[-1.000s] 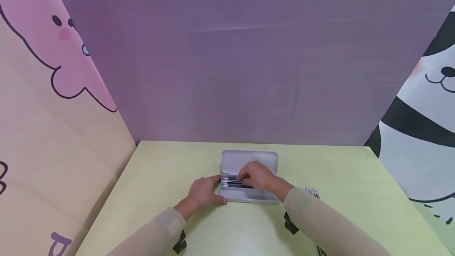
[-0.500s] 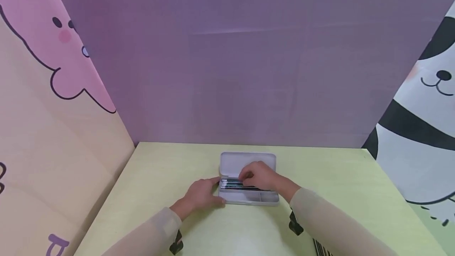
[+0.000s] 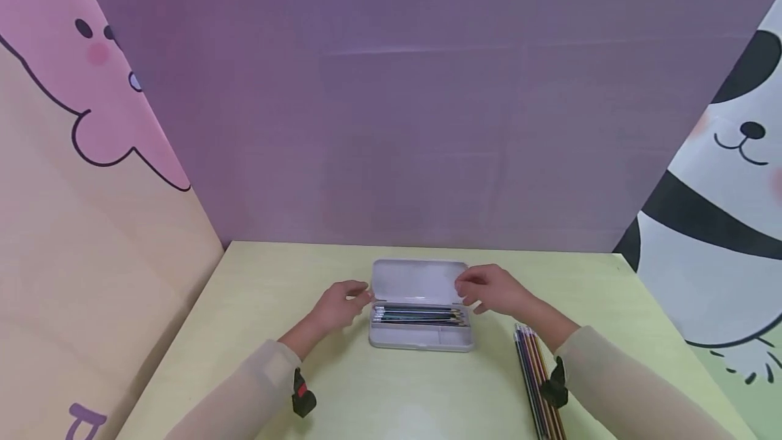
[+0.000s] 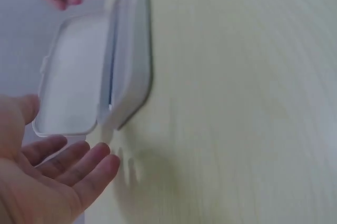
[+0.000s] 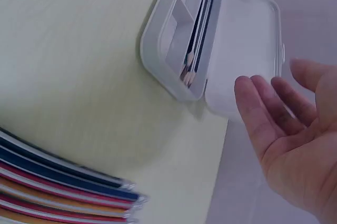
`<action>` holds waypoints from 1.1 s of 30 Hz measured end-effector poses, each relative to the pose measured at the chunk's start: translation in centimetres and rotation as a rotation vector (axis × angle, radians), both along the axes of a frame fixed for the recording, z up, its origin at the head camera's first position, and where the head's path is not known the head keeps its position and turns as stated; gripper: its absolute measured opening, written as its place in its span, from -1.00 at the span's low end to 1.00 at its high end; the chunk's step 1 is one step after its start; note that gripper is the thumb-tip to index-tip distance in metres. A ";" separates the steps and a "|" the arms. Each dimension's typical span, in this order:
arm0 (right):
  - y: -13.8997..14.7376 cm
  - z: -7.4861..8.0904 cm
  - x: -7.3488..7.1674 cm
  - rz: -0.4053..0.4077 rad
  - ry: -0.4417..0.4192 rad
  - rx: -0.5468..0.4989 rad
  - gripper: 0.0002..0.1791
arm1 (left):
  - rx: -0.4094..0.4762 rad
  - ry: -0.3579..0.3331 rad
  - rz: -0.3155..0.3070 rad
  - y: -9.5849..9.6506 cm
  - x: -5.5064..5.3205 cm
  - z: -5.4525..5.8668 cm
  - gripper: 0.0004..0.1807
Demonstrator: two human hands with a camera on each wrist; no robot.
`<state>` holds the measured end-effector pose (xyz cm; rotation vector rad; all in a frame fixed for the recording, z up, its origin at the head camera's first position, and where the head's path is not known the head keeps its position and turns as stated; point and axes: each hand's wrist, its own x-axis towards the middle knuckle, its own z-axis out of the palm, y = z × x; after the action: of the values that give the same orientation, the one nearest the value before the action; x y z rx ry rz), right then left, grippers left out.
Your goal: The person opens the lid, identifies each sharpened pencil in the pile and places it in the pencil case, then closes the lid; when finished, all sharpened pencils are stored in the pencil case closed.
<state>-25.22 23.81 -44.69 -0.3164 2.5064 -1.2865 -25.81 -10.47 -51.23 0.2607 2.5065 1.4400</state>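
A pale pencil case (image 3: 421, 345) lies on the table with its lid (image 3: 418, 280) folded back. Several dark pencils (image 3: 418, 316) lie side by side in its rear compartment, sharpened tips to the right. At the case's left end, my left hand (image 3: 339, 305) is held with fingers loosely bent, gripping nothing; the left wrist view shows its fingertips just off the lid's corner. Close to the lid's right edge hovers my right hand (image 3: 495, 290), palm turned toward the case in the right wrist view, fingers relaxed and holding nothing.
A row of several more pencils (image 3: 537, 382), in dark, red and orange, lies on the table to the right, partly under the right wrist camera (image 3: 554, 387). A purple wall (image 3: 421, 121) rises behind the table's far edge.
My right hand has left the pencils inside the case and moved right, beside the lid. My left hand has let go of the case's left end and drawn slightly away.
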 end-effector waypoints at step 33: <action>2.0 -5.2 1.0 -0.284 -0.342 -0.439 -0.11 | 0.344 -0.318 0.036 0.4 -0.7 0.2 -0.21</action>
<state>-24.24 25.77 -49.85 0.1655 2.0184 -1.8265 -26.50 -10.11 -51.03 0.0388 2.0194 1.7676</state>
